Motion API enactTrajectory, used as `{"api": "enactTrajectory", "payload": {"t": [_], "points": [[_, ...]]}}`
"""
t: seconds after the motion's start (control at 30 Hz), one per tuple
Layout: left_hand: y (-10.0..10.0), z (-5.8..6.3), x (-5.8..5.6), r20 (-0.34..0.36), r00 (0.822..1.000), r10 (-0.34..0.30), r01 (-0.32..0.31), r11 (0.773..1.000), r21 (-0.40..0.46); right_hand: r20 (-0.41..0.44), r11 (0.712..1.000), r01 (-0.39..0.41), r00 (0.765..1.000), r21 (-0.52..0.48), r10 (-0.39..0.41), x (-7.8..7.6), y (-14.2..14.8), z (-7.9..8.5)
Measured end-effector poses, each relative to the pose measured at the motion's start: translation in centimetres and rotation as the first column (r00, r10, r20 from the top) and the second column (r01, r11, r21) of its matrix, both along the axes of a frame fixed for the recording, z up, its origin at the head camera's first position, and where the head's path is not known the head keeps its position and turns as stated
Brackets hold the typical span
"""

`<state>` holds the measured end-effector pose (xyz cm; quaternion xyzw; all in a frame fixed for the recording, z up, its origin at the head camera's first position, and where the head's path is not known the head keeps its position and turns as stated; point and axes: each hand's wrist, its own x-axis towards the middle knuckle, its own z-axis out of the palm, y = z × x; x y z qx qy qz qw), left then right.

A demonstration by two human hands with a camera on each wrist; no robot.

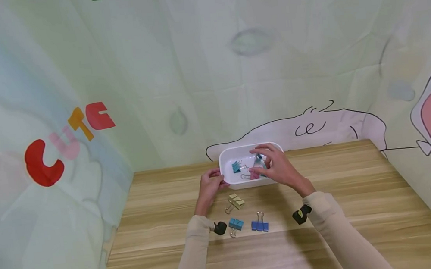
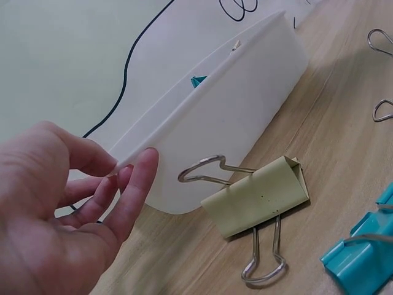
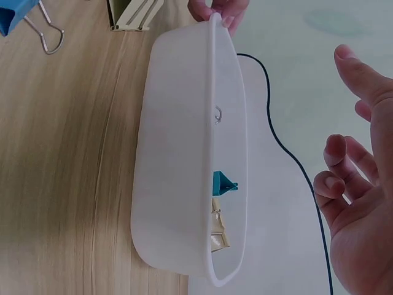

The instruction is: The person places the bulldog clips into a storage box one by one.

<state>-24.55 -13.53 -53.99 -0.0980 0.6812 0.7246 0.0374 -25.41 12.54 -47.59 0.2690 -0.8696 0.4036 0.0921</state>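
A white plastic box [image 1: 240, 186] stands near the back of the table. My left hand [image 1: 210, 187] pinches its left end, thumb at the rim and fingers against the outer wall [image 2: 227, 110]. Over the box's right side is my right hand [image 1: 277, 165], thumb and fingers spread apart; in the right wrist view nothing sits between the fingers [image 3: 362, 153]. Inside lie a teal binder clip [image 1: 236, 167], a pink one [image 1: 255, 175] and a cream one [image 3: 218, 230]. The right hand partly hides the contents in the head view.
On the wooden table [image 1: 162, 226] in front of the box lie a pale yellow binder clip [image 1: 236, 201], a light blue one [image 1: 236, 224] and a darker blue one [image 1: 260, 226]. A printed cloth [image 1: 193, 67] hangs behind the table and along its sides.
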Motion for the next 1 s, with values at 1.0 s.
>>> {"api": "enactTrajectory", "payload": {"t": [1.0], "points": [[0.1,-0.2,-0.1,-0.023,1.0,0.006,-0.006,1.0,-0.006,-0.024,0.989,-0.144,0.989,-0.015,0.144,4.3,-0.1,-3.9]]}}
